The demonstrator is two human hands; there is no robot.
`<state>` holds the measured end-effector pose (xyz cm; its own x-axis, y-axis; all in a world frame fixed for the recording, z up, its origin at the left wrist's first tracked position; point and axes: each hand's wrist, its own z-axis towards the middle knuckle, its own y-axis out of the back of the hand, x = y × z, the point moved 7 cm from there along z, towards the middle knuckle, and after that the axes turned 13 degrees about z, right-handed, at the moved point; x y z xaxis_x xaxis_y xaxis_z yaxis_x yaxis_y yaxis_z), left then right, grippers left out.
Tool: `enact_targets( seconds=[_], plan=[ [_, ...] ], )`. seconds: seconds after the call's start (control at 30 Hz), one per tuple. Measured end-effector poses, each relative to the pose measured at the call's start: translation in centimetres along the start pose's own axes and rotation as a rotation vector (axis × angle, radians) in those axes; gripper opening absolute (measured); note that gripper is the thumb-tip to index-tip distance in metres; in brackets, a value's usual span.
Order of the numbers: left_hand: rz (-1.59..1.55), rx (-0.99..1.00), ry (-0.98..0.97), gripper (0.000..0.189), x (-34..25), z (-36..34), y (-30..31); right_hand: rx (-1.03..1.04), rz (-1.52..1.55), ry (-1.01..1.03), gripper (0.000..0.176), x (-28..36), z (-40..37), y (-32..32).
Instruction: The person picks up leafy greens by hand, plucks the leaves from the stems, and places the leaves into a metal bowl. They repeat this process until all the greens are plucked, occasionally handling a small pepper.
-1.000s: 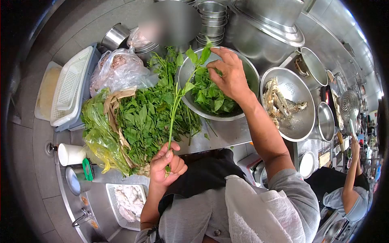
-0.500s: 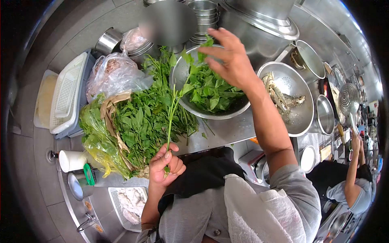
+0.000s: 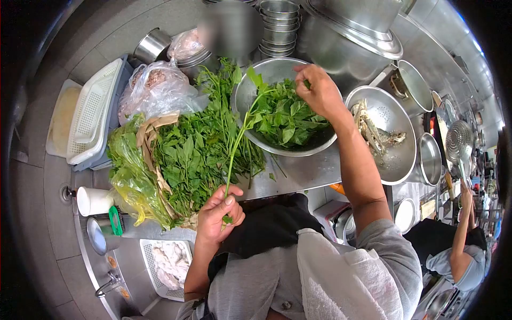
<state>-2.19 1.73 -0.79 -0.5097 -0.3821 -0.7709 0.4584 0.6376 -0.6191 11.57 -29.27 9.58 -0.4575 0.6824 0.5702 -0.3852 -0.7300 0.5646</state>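
Observation:
My left hand (image 3: 221, 213) is closed round the lower end of a long green leafy stem (image 3: 234, 149). The stem leans up and away, its leafy top reaching over the left side of a steel bowl (image 3: 320, 148). Plucked green leaves (image 3: 288, 117) fill much of that bowl. Over the bowl's far right part, my right hand (image 3: 320, 92) has its fingers curled together, with a bit of green leaf showing between them. To the left of the bowl lies a big heap of leafy greens (image 3: 186, 154), partly in a yellow-green plastic bag (image 3: 136, 186) with brown paper.
A steel colander (image 3: 408, 154) holding fish bones stands right of the bowl. Behind are stacked steel pots (image 3: 280, 32) and a large lidded pot (image 3: 346, 58). A clear bag of meat (image 3: 154, 88) and white baskets (image 3: 90, 114) are left. Another person (image 3: 461, 250) works at far right.
My right hand has come down toward the bowl and its spread fingers have curled together. The stem in my left hand now leans further right over the bowl. The view has shifted slightly.

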Motion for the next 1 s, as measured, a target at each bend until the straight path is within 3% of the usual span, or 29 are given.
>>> enact_targets(
  seconds=[0.1, 0.2, 0.3, 0.43, 0.47, 0.57, 0.67, 0.7, 0.77, 0.87, 0.97, 1.0],
  plan=[
    [0.200, -0.127, 0.027, 0.023, -0.1, -0.2, 0.7, -0.073, -0.115, 0.184, 0.023, 2.9, -0.7, 1.1],
    [0.493, -0.231, 0.071, 0.025, 0.1, -0.1, 1.6, 0.004, -0.201, 0.371, 0.033, 7.4, -0.6, 0.7],
    [0.680, -0.222, 0.065, 0.025, -0.2, 0.0, 0.8, 0.128, -0.299, 0.382, 0.036, 8.0, -0.6, -1.4],
    [0.729, -0.197, 0.076, 0.026, -0.1, -0.5, 0.5, 0.218, -0.334, 0.348, 0.019, 5.5, -1.1, -2.7],
    [0.718, -0.189, 0.080, 0.026, 0.2, -0.5, 0.6, 0.156, -0.282, 0.352, 0.013, 5.5, -1.3, -2.4],
    [0.717, -0.170, 0.095, 0.026, 1.1, -0.7, 1.0, 0.067, -0.011, 0.138, 0.012, 2.8, -1.6, -1.9],
    [0.747, -0.257, 0.037, 0.025, 1.1, -0.6, 1.4, -0.209, 0.315, -0.186, 0.012, -2.4, -2.5, -0.2],
    [0.775, -0.321, -0.005, 0.024, 0.6, -0.5, 1.6, -0.225, 0.243, -0.294, 0.013, -3.2, -2.6, 0.5],
    [0.867, -0.454, -0.080, 0.025, -0.6, 0.1, 2.5, -0.147, -0.144, -0.159, 0.016, -2.0, -3.1, 1.6],
    [1.139, -0.643, -0.133, 0.031, -3.5, 3.2, 4.0, 0.052, -0.305, -0.028, 0.028, -1.7, -4.7, -0.4],
    [1.480, -0.728, -0.032, 0.048, -5.8, 7.8, 4.7, 0.241, -0.452, -0.062, 0.054, -0.9, -5.2, -3.6],
    [1.611, -0.744, -0.122, 0.051, -6.0, 9.5, 5.2, 0.400, -0.455, -0.169, 0.060, -2.2, -5.3, -5.5]
  ],
)
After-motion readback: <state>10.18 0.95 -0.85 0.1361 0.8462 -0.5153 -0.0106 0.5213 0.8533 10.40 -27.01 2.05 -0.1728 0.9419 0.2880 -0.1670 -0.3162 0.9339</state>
